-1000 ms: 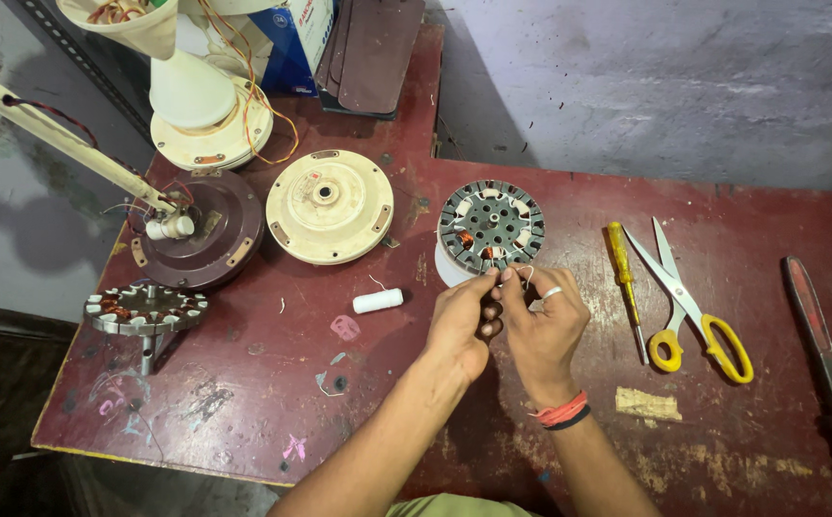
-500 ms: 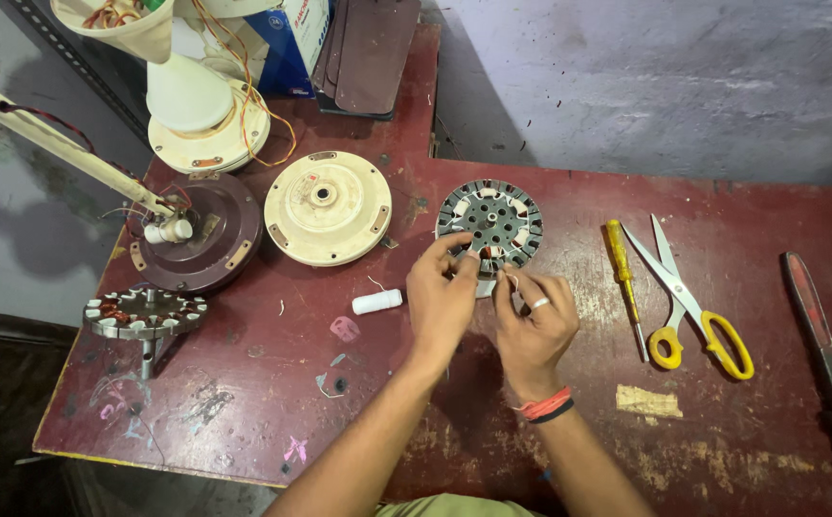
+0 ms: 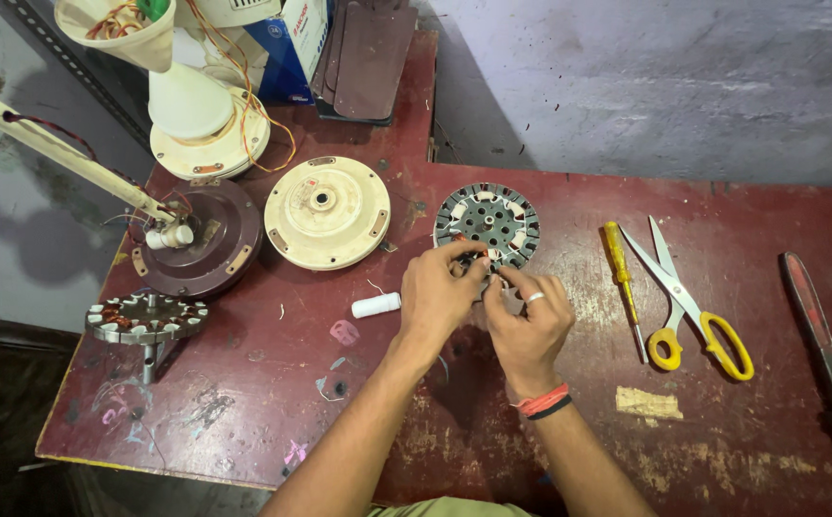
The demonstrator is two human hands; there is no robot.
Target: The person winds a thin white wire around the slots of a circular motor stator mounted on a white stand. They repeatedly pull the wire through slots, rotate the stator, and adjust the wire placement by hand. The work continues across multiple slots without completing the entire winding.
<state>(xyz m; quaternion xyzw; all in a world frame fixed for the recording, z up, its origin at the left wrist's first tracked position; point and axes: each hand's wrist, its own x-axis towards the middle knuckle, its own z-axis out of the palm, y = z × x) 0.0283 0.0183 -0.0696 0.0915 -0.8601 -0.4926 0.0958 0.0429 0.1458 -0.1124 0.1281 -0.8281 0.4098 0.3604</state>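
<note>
Nearest to the camera, the two forearms come up from the bottom edge over the dark red worn table [image 3: 492,450]. The right hand [image 3: 529,321] wears a ring on one finger and a red and black band at the wrist. The left hand [image 3: 440,292] is just beside it, and the fingertips of both hands meet at the near rim of the round grey metal stator with copper-coloured windings [image 3: 488,222]. Both hands have the fingers curled and pinched together on this near rim or on something small there; what exactly they pinch is hidden by the fingers, so I cannot tell it.

The stator lies flat on the table, just beyond the hands. Left of the stator, near the left hand, lies a small white cylinder [image 3: 376,305]. Right of the stator lie a yellow-handled screwdriver [image 3: 622,280] and scissors with yellow handles [image 3: 689,306], and further right, well apart, a dark long tool with red handle [image 3: 822,349]. Far left of the stator stands a second smaller winding core on a shaft [image 3: 146,321]. Beyond it is a dark brown round motor housing [image 3: 203,241], and between this and the stator a cream round motor cover [image 3: 327,211]. Farthest from the stator, at the back left, stands a cream fan body with loose wires [image 3: 207,124]
</note>
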